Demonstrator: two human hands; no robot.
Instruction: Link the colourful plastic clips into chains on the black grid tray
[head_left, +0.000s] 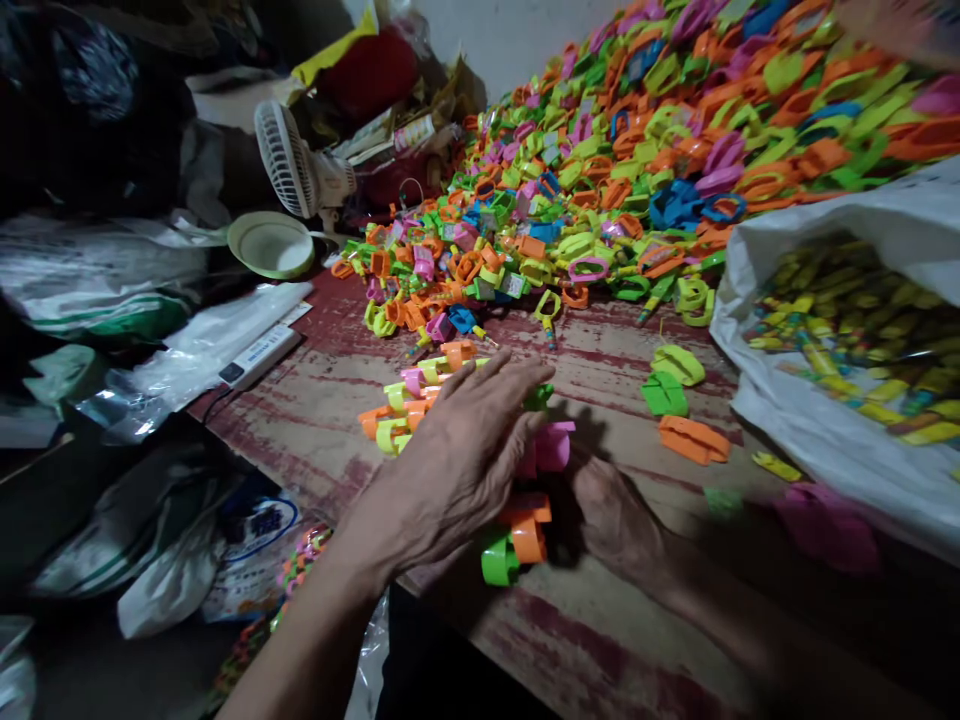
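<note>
My left hand [472,440] lies palm down, fingers stretched out, across a cluster of small plastic watch-like bands. Yellow-green bands [391,436] and orange ones stick out past its left side. A pink band [555,446] shows by its thumb; an orange band [529,540] and a green band [498,560] sit below the palm. Against the right side of this cluster is my right hand [611,510], its fingers bent and mostly lost in shadow, so what it grips cannot be made out.
A large heap of similar coloured bands [600,190] covers the table's back. Several loose bands, including an orange one [694,440], lie to the right, before a white sack [757,270] of yellowish pieces. A small fan [289,160], a power strip [261,355] and plastic bags occupy the left.
</note>
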